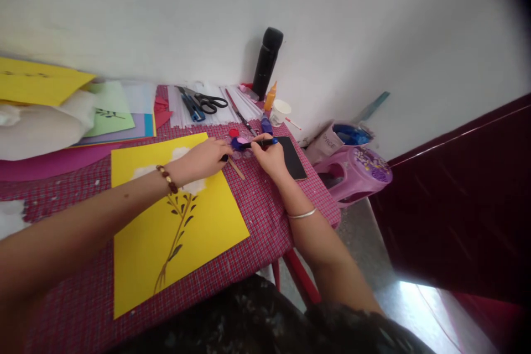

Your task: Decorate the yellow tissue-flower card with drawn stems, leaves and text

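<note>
My right hand [269,159] is closed round a slim black paintbrush [261,144] with a blue back end. Its front end points left, down at a dark blue patch in a small clear paint palette [248,152]. Red and pink patches also show in the palette. At the palette's left side, my left hand [209,156] has its fingertips drawn together on the rim, beside a small black spot. Beneath my left forearm lies a yellow sheet [219,215] with a painted brown stem, dark leaves and white cotton-like tufts [199,185], partly covered by the hand.
A wooden stick [236,168] and a black phone [292,159] lie near the palette. Behind are scissors [209,103], a blue cutter [193,108], an orange bottle [270,96], a white cup [281,112] and a tall black flask [267,63]. Coloured papers [112,105] lie left; a pink stool [352,174] stands right.
</note>
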{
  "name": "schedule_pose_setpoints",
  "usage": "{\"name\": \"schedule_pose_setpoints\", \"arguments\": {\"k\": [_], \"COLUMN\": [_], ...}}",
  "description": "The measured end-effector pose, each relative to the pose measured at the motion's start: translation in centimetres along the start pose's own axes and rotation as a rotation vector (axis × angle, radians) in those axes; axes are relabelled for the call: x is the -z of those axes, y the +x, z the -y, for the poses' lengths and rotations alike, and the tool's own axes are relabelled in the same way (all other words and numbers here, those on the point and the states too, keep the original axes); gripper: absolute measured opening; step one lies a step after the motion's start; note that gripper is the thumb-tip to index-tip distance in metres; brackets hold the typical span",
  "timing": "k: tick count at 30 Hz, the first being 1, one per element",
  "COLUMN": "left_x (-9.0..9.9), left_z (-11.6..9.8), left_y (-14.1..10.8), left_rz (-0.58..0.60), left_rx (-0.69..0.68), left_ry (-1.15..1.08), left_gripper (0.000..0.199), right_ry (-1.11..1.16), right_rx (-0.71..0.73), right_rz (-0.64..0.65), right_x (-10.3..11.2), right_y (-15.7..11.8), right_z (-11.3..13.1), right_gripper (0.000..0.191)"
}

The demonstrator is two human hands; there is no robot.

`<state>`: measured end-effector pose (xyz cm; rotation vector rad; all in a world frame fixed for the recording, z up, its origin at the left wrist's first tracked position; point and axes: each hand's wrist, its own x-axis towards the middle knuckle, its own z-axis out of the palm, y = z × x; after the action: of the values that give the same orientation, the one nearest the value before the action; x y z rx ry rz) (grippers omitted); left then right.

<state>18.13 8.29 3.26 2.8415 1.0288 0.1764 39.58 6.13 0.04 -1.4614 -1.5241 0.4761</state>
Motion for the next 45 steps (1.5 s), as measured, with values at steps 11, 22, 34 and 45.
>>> {"name": "schedule_pose_setpoints", "arguments": {"k": [11,22,34,45], "left_x": [-1.0,-1.8,-1.2,-1.3], "left_z": [-0.3,0.2,-0.1,-0.2], "left_y": [0.0,-0.1,0.3,0.7], "left_rz": [0.003,-0.024,0.01,-0.006], "left_rx": [-0.007,-0.02,0.002,0.008], "left_ry": [-0.059,-0.077,-0.046,-0.008], "left_gripper": [0.034,0.033,0.031,0.027], "right_ry": [0.052,0.019,-0.038,-0.112], "right_rx": [0.057,0.105,0.096,0.069], "right_rz": [0.055,0.083,0.03,0.083], "right_x": [-0.8,-1.8,-1.2,-1.1], "right_y": [0.1,1.2,0.9,1.2], "right_z": [0.4,0.5,1.5,1.3], "right_gripper": [0.017,0.014,0.017,0.017]}}
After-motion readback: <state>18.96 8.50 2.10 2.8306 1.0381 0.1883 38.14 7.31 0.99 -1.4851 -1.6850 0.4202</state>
